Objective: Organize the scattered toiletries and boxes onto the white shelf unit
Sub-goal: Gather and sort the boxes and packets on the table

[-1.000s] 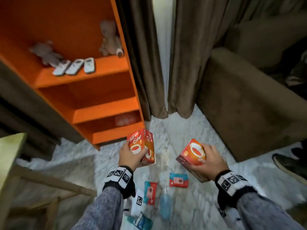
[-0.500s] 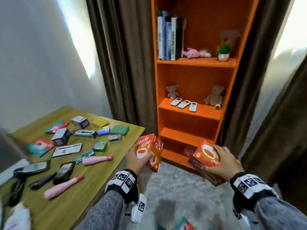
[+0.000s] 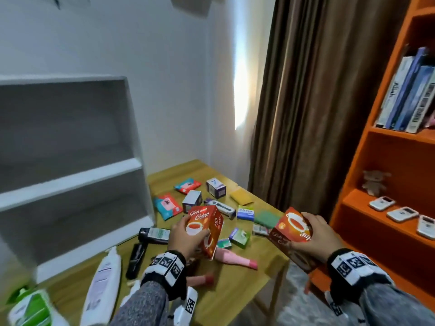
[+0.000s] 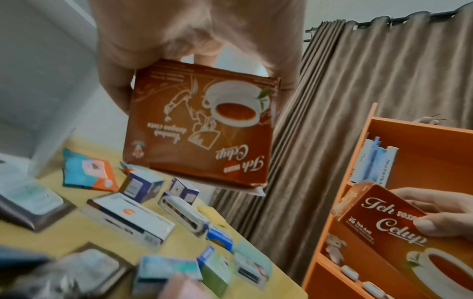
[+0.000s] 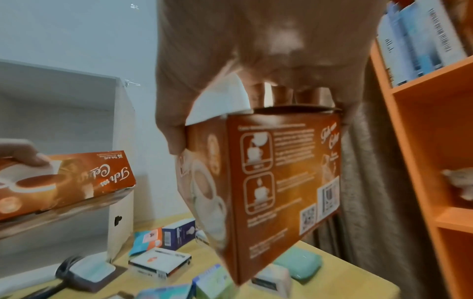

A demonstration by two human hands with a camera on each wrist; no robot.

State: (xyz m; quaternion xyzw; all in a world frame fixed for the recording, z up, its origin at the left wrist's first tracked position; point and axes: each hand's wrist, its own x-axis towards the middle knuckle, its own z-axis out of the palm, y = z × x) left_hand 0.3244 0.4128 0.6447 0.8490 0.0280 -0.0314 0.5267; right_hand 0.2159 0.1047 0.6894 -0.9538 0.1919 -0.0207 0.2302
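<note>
My left hand (image 3: pixel 186 234) grips a red tea box (image 3: pixel 207 229) above the wooden table (image 3: pixel 226 300); the left wrist view shows the same tea box (image 4: pixel 202 125) from its brown back, held from above. My right hand (image 3: pixel 313 234) grips a second red tea box (image 3: pixel 292 229) off the table's right edge; the right wrist view shows this second tea box (image 5: pixel 263 190) close up. The white shelf unit (image 3: pixel 70 175) stands on the table at the left, its visible shelves bare. Small boxes (image 3: pixel 215 187), wipes packs (image 3: pixel 167 205) and tubes (image 3: pixel 233 257) lie scattered on the table.
An orange bookcase (image 3: pixel 386 208) with books, remotes and a plush toy stands at the right. Brown curtains (image 3: pixel 303 102) hang behind the table. White and green bottles (image 3: pixel 103 283) lie at the table's near left. Grey carpet shows under the right arm.
The view has swung left from the floor and orange bookcase to the table and white shelf unit. Both hands still hold their tea boxes, now over and beside the table.
</note>
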